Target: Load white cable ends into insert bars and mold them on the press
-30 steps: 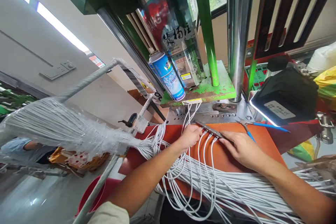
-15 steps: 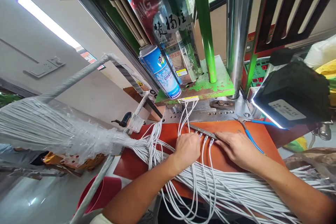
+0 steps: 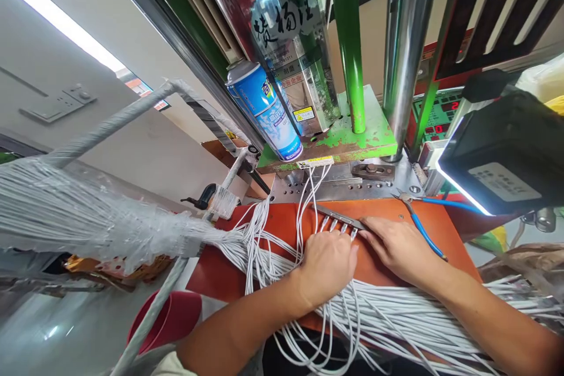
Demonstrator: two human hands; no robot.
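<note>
A narrow metal bar (image 3: 338,215) lies slanted on the orange work surface (image 3: 423,258), with several clear cable plugs (image 3: 343,227) along its near edge. My right hand (image 3: 392,242) grips the bar's right end between thumb and fingers. Just below the plugs, my left hand (image 3: 329,258) is closed over the white cables that lead from them; its fingertips are partly hidden. A thick bundle of white cables (image 3: 409,317) runs under both wrists. Other white cables (image 3: 311,188) rise to the machine behind the bar.
Blue-handled pliers (image 3: 425,232) lie right of my right hand. A blue spray can (image 3: 268,114) stands on the green machine plate (image 3: 370,144). The lamp (image 3: 497,158) hangs at right. A wrapped cable bundle (image 3: 145,232) and red bucket (image 3: 178,317) are at left.
My left hand has moved right and slightly down along the cables, to just below the plugs. My right hand stays on the bar's end. The view has shifted slightly.
</note>
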